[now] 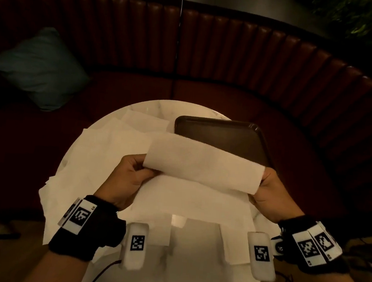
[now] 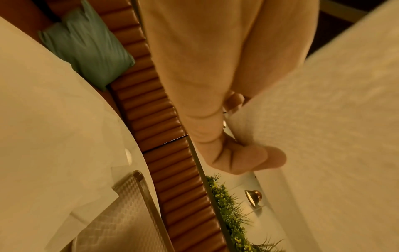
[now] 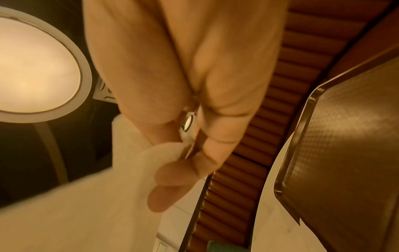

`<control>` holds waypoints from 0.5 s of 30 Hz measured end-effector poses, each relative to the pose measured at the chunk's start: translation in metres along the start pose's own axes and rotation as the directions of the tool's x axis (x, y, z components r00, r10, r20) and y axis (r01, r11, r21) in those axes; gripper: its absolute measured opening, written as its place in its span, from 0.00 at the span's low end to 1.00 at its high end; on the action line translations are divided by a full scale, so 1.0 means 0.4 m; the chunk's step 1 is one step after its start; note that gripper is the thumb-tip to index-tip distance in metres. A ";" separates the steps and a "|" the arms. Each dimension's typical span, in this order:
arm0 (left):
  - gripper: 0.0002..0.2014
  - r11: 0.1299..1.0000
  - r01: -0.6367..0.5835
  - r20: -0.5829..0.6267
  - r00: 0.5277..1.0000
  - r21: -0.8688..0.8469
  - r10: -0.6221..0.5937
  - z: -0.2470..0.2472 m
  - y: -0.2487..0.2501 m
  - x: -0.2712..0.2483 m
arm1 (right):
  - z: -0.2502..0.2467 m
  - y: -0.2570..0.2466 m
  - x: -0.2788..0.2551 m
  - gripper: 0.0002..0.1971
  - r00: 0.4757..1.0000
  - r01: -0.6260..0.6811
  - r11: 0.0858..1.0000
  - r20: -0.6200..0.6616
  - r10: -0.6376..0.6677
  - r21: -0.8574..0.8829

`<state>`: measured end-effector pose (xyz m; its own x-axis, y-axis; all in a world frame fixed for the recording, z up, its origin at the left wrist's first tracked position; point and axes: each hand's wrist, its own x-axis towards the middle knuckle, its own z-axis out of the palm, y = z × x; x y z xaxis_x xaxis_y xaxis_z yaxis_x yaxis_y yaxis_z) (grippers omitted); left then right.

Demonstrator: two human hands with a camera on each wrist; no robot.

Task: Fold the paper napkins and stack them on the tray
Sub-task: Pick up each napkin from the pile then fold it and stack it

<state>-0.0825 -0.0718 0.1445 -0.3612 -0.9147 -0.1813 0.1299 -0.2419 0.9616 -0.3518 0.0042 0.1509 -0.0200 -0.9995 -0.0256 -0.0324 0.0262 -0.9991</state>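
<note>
A white paper napkin [image 1: 201,164] is held up over the round table, its top part curled over toward me. My left hand [image 1: 131,170] pinches its left edge and my right hand [image 1: 266,187] pinches its right edge. The left wrist view shows the napkin [image 2: 323,119] pinched by the left fingers [image 2: 248,158]. In the right wrist view the right fingers [image 3: 172,173] grip the napkin [image 3: 108,187]. A dark brown tray [image 1: 225,137] lies on the table's far right with nothing on it; the tray [image 3: 345,153] also fills the right of the right wrist view.
Several unfolded napkins [image 1: 104,154] lie spread over the left half of the round white marble table [image 1: 183,109]. A curved red-brown bench [image 1: 210,42] wraps behind it with a teal cushion [image 1: 39,67]. Green plants [image 1: 368,21] stand at the far right.
</note>
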 end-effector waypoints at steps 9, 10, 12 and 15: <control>0.26 0.999 -0.041 0.058 0.998 0.026 0.039 -0.023 0.021 -0.001 | -0.018 0.018 -0.001 0.16 0.996 -0.082 0.995 0.029 0.080 0.059; 0.26 0.999 -0.032 0.051 0.998 0.004 0.032 -0.023 0.023 0.000 | -0.018 0.015 -0.002 0.12 0.996 -0.090 0.994 0.024 0.088 0.068; 0.24 0.999 -0.019 0.036 0.999 -0.045 0.020 -0.027 0.020 0.002 | -0.018 0.019 -0.008 0.04 0.993 -0.114 0.987 -0.013 0.117 0.109; 0.18 0.999 -0.017 0.036 0.999 -0.051 0.019 -0.019 0.014 0.007 | -0.027 0.044 -0.029 0.08 0.988 -0.139 0.982 -0.049 0.147 0.131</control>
<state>-0.0758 -0.0780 0.1480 -0.3915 -0.9069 -0.1559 0.1827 -0.2427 0.9528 -0.3627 0.0165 0.1340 -0.0731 -0.9827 -0.1701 0.1022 0.1622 -0.9814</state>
